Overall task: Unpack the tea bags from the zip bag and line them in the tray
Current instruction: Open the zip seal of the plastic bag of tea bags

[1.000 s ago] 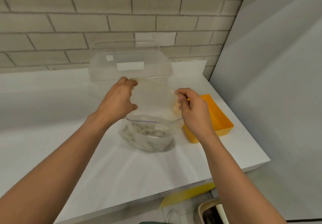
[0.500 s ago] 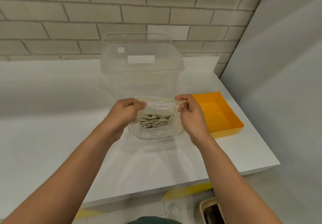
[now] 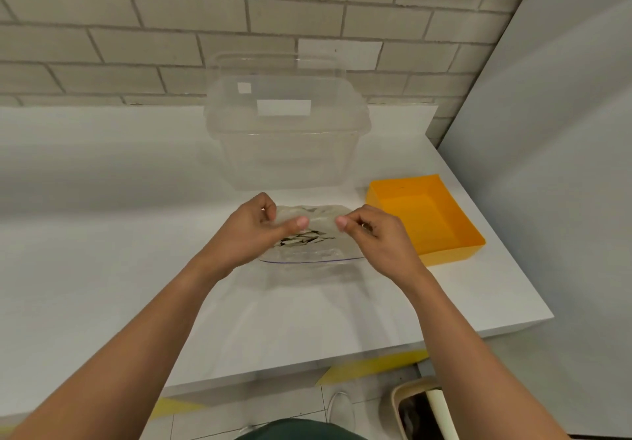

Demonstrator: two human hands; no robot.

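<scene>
We find the zip bag point(image 3: 309, 255) on the counter point(image 3: 102, 234), just left of the tray point(image 3: 451, 256), tea bags point(image 3: 304, 237) inside; the left hand point(image 3: 251, 231) and right hand point(image 3: 374, 236) each pinch its top film. An uneven pull, we judge, could scatter tea bags across the counter.

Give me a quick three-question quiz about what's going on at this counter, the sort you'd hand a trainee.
1. True or false: the orange tray already holds tea bags.
2. The left hand and right hand both pinch: A. the zip bag B. the orange tray C. nothing.
3. Fill in: the orange tray sits to the ___ of the zip bag.

Key
1. False: the orange tray is bare, and the tea bags show through the zip bag.
2. A
3. right
</scene>
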